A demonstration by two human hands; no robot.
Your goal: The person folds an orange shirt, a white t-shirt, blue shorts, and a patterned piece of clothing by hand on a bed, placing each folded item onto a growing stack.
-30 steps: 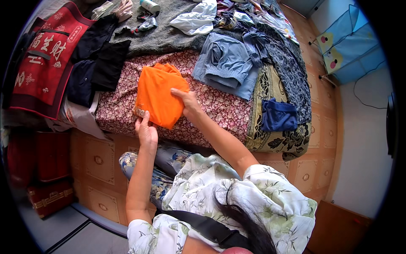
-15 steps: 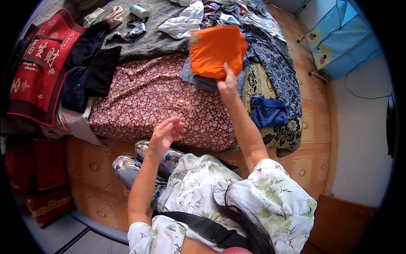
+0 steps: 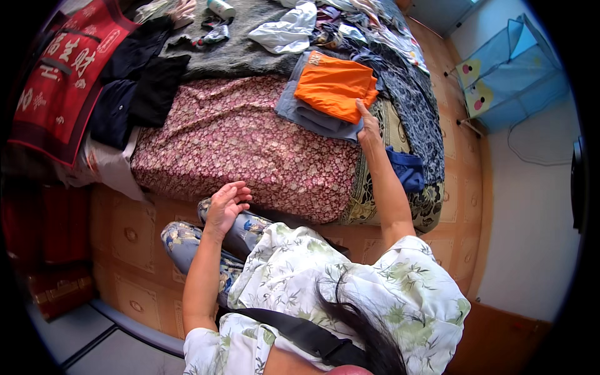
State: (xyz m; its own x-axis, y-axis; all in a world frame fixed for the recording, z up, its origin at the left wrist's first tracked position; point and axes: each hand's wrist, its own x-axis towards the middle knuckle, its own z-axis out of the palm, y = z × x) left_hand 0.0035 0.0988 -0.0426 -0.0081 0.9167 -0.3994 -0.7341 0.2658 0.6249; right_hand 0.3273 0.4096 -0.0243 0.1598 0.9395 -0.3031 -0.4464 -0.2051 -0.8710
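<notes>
A folded orange garment (image 3: 331, 86) lies on a stack of folded grey-blue clothes (image 3: 312, 123) on the bed. My right hand (image 3: 370, 127) is at its near right corner, thumb on the orange cloth and the other fingers mostly hidden. Over my knees, in front of the bed's near edge, my left hand (image 3: 227, 206) hangs in the air, open and holding nothing, its fingers loosely bent. Beside my right forearm, partly covered by it, lies a folded blue garment (image 3: 407, 170).
A floral sheet (image 3: 250, 150) covers the near part of the bed. Dark folded clothes (image 3: 147, 97) and a red bag (image 3: 65, 81) lie at the left. A white garment (image 3: 286, 28) and a white bottle (image 3: 220, 8) sit farther back. A blue fabric rack (image 3: 509, 69) stands at the right.
My right hand has lowered the orange garment onto the grey-blue stack and shifted to its right corner. The left hand has moved slightly left and down. The whole view has shifted a little.
</notes>
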